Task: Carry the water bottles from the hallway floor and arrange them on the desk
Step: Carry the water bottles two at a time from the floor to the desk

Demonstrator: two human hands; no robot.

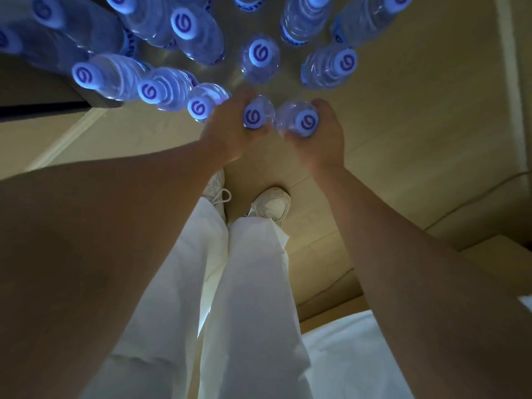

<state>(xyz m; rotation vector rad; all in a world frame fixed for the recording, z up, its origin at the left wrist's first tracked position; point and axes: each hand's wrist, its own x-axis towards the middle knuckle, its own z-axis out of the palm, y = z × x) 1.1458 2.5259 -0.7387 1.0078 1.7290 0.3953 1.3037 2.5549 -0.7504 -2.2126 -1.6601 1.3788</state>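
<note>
Down below, two bare arms reach to the floor. The left hand (230,131) is curled around the neck of one water bottle (257,113), and its fingers wrap tight just under the cap. The right hand (322,136) grips a second bottle (299,118) the same way. These two bottles stand side by side and almost touch.

Many more water bottles (260,60) stand upright on the tan tiled floor (417,125) past the hands, in a loose bunch. Three of them (161,87) make a slanted row just to the left of the left hand, and the nearest one is right beside its knuckles. Small gaps of bare floor show between the far bottles. More open floor lies to the right of the bunch, up to a pale wall edge (506,53). On the left, a dark ledge (43,90) runs close to the bottles there.

Each cap is pale blue-white with a purple swirl like a "G" or a "6". Dark blue labels wrap some bottles, but the letters are too blurry to read.

White shoes (273,204) and white trousers (230,283) stand just behind the hands. Something white (345,355) lies at the lower right.
</note>
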